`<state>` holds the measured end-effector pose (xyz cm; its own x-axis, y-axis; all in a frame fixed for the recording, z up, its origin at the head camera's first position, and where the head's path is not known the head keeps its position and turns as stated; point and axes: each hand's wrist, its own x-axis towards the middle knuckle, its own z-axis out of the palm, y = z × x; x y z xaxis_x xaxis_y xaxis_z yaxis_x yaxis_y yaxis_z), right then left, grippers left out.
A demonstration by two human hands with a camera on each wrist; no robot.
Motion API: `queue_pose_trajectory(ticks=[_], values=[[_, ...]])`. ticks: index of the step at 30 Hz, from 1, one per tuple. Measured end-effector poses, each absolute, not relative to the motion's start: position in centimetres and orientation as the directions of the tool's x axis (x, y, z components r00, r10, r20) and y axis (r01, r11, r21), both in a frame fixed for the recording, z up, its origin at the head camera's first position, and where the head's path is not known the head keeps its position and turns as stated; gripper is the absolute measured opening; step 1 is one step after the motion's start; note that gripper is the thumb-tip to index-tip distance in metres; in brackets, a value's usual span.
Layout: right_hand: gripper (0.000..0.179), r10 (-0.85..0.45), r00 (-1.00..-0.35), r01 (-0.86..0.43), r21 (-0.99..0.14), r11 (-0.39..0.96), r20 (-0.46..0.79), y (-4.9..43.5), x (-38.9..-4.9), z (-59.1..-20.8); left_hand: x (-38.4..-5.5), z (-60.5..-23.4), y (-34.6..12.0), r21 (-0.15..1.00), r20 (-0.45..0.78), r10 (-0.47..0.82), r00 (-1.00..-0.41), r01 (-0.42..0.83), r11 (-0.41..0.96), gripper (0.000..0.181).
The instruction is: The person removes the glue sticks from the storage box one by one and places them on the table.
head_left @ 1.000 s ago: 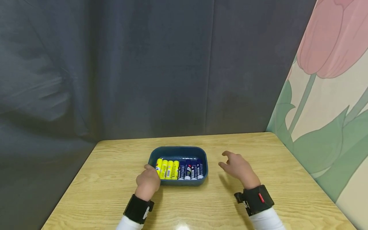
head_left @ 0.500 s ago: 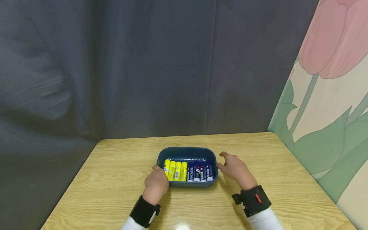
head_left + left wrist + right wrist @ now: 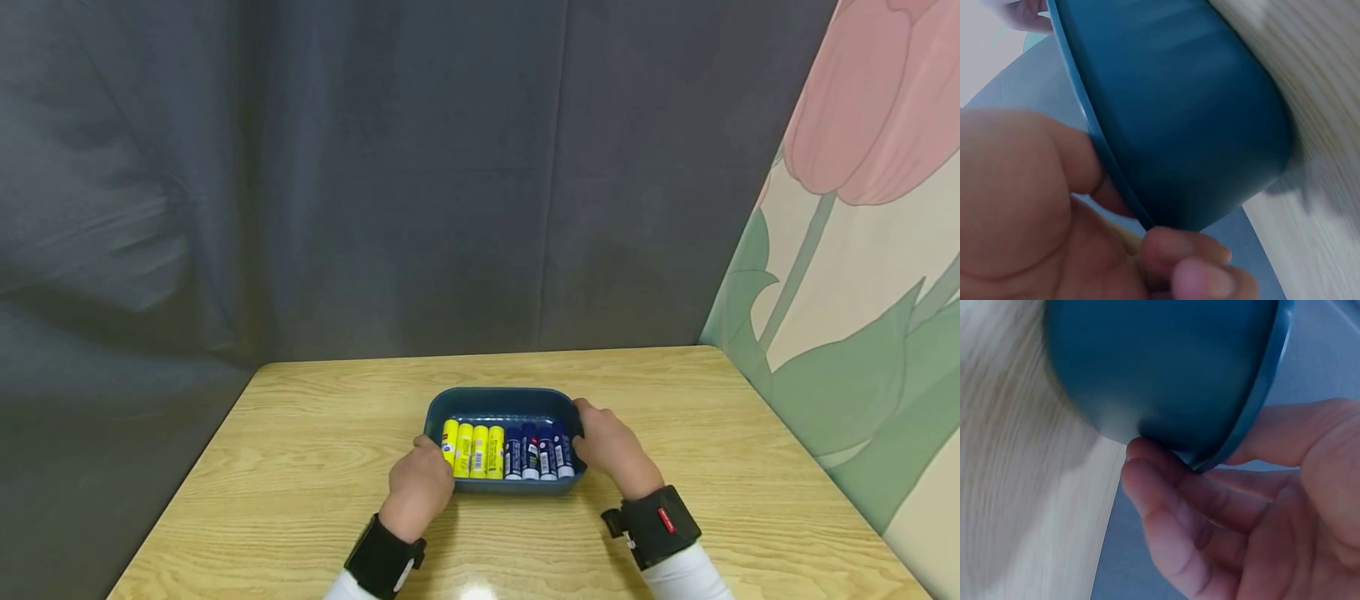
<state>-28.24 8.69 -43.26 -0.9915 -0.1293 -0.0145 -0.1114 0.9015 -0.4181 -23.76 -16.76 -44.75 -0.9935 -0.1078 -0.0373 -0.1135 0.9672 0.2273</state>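
Note:
A dark teal plastic bin [image 3: 510, 487] stands on the table in the head view. Inside it, several yellow glue sticks [image 3: 480, 452] lie side by side on the left, and several dark blue glue sticks [image 3: 530, 452] with white ends lie on the right. My left hand [image 3: 422, 487] pinches the bin's left rim, thumb inside and fingers curled under the edge outside, as the left wrist view shows. At the opposite end, my right hand [image 3: 615, 450] grips the right rim, its fingertips [image 3: 1141, 450] against the outer wall.
The light wood table [image 3: 315, 467] extends around the bin on every side. A dark grey curtain [image 3: 405, 183] hangs behind its back edge. On the right is a wall with a tulip painting [image 3: 847, 250].
The bin has slid to the right with my left hand on its rim. My right hand, apart from the bin a second ago, now holds its right rim.

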Motion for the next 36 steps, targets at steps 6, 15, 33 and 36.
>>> queue_pose_trajectory(ticks=[6,15,33,36], values=[[0.052,-0.108,-0.994,-0.085,-0.418,0.905,-0.032,9.1,-28.3,-43.3,-23.5,-44.8,-17.0,0.266,0.007,-0.063,-0.998,-0.059,0.962,0.042],[0.046,-0.089,-0.994,-0.054,-0.448,0.892,-0.058,9.5,-28.3,-43.1,-25.0,-44.1,-18.3,0.363,0.044,-0.042,-0.998,-0.023,0.931,0.033],[0.047,-0.079,-0.997,-0.066,-0.416,0.907,-0.012,9.5,-28.0,-43.1,-28.2,-47.3,-18.1,0.292,0.186,-0.039,-0.982,0.017,0.956,0.035],[0.047,-0.074,-0.997,-0.064,-0.411,0.909,-0.009,9.6,-27.9,-43.1,-28.1,-47.4,-17.9,0.294,0.183,-0.041,-0.982,0.015,0.956,0.033]])
